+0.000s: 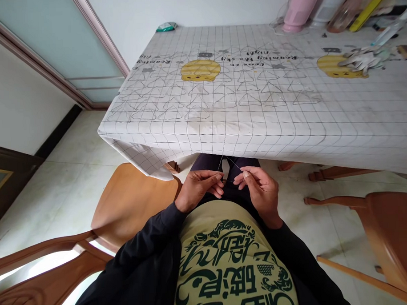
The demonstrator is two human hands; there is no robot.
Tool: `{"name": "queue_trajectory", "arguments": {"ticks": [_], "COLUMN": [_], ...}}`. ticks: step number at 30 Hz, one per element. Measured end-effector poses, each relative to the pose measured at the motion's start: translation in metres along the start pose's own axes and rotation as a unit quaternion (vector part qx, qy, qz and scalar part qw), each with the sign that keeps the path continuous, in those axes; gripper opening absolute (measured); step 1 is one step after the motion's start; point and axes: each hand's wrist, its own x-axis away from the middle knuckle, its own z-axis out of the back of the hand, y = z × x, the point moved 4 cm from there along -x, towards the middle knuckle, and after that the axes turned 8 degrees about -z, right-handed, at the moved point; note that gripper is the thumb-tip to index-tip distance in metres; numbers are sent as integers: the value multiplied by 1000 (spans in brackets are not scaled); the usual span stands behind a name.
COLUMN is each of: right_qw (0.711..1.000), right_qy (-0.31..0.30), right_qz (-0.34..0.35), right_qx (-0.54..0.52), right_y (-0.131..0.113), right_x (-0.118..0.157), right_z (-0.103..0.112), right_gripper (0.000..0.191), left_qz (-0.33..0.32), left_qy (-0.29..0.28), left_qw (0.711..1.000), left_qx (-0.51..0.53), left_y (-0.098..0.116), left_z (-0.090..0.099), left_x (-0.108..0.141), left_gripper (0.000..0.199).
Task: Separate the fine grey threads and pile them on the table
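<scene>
A thin wire loop with a pointed top is stretched between my two hands, in front of my lap and just below the table's edge. My left hand pinches its left side between thumb and forefinger. On the right side, my right hand holds the wire between thumb and fingertips, the palm turned inward. Several bent wire shapes, roughly triangular or star-like, lie in rows on the tablecloth beyond my hands.
A pink bottle, a yellow box and a crumpled glove are at the table's back right. A green packet sits at the far left corner. Wooden chairs stand left and right.
</scene>
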Motion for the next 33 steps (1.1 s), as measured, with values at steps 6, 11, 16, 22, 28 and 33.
{"name": "queue_trajectory", "arguments": {"ticks": [6, 11, 16, 22, 28, 33], "right_qw": [1000, 1000, 1000, 1000, 1000, 998], "right_qy": [3, 6, -4, 0, 24, 50], "right_qz": [-10, -11, -10, -13, -8, 4], "right_qx": [-11, -12, -4, -14, -1, 30], "right_y": [5, 6, -1, -6, 3, 8], "right_x": [1, 1, 4, 7, 9, 13], "right_z": [3, 3, 1, 1, 1, 0], "right_gripper": [24, 25, 24, 24, 24, 21], "left_qz": [-11, -52, 13, 16, -52, -50], "left_qy": [-30, -16, -51, -64, -53, -28], "left_qw": [999, 997, 999, 998, 996, 998], "left_qx": [-32, -50, 7, 17, -44, -37], "left_y": [0, 0, 1, 3, 2, -1], "left_z": [-3, -4, -3, -2, -3, -2], "left_x": [0, -2, 0, 1, -6, -8], "left_gripper": [57, 64, 54, 52, 47, 44]}}
